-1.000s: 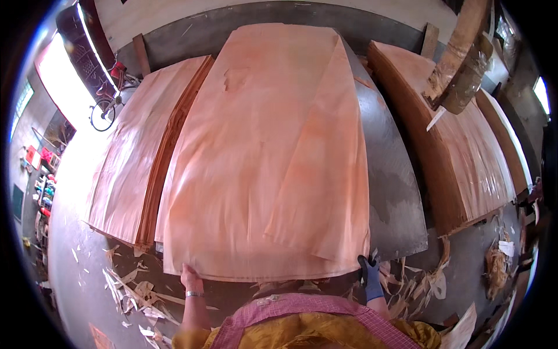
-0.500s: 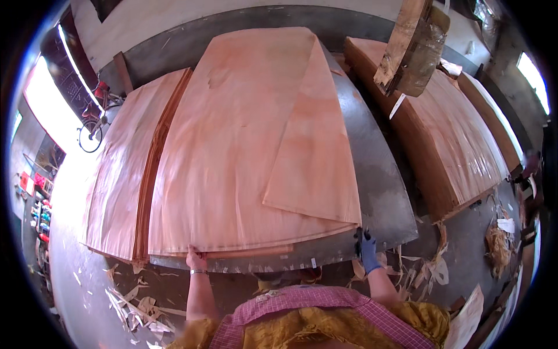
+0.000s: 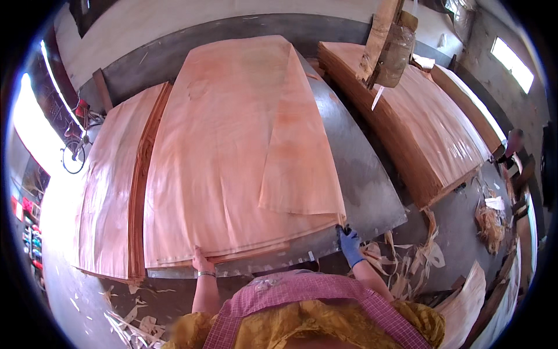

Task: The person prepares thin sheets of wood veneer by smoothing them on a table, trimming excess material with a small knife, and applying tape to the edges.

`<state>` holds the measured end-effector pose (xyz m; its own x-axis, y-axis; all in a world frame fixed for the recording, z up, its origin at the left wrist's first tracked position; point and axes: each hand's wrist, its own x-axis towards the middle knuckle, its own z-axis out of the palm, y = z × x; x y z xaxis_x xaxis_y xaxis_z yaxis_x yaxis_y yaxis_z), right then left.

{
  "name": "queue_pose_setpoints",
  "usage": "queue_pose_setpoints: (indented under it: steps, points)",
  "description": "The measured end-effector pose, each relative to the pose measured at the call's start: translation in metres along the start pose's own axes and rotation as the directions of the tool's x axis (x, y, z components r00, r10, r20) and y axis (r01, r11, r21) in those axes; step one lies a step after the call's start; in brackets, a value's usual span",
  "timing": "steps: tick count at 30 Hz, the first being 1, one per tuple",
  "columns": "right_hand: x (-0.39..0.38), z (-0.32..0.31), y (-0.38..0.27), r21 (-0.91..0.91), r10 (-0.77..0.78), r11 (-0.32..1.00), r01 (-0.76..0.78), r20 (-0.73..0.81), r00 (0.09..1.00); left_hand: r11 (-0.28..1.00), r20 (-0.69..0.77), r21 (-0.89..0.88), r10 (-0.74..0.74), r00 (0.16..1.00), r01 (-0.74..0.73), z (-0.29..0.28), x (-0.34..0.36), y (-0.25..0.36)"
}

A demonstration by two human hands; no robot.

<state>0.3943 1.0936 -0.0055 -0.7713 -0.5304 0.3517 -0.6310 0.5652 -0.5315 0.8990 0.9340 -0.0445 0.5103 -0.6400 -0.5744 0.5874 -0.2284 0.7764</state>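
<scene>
A large, thin pinkish wood veneer sheet [image 3: 215, 145] lies over a grey metal-topped table [image 3: 372, 174]. Its right side carries a long folded-over flap [image 3: 302, 168] that narrows toward the far end. My bare left hand [image 3: 202, 259], with a band at the wrist, grips the sheet's near edge left of the middle, its fingertips partly hidden. At the near right corner, my right hand [image 3: 350, 244] wears a blue glove with dark fingertips, which close on the veneer. A second veneer layer [image 3: 250, 253] shows under the near edge between my hands.
Stacked veneer [image 3: 110, 186] stands close along the left side, and a taller veneer stack [image 3: 418, 122] is at the right. A wooden post with a wrapped bundle [image 3: 395, 52] hangs above that stack. Veneer scraps [image 3: 407, 262] litter the floor, and a bicycle [image 3: 74, 154] stands far left.
The view has swung a little. My right hand has come in to the sheet's near right corner, and my left hand has slid slightly right along the near edge.
</scene>
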Motion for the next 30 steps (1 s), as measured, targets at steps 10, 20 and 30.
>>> queue_pose_setpoints:
  steps: [10,20,30]
  points:
    - [-0.018,-0.106,0.119,-0.248,0.051,0.968,-0.039,0.040,0.998,0.989,-0.042,0.013,-0.146,0.988,0.146,0.005,-0.032,0.012]
    - [-0.011,-0.157,0.164,-0.177,0.325,0.941,-0.288,0.244,0.914,0.943,0.093,0.312,-0.148,0.985,0.112,0.015,-0.047,-0.012]
    - [0.004,-0.079,0.128,0.043,0.067,0.995,-0.088,0.353,0.933,0.973,0.050,0.208,-0.117,0.992,0.104,0.012,-0.047,-0.014]
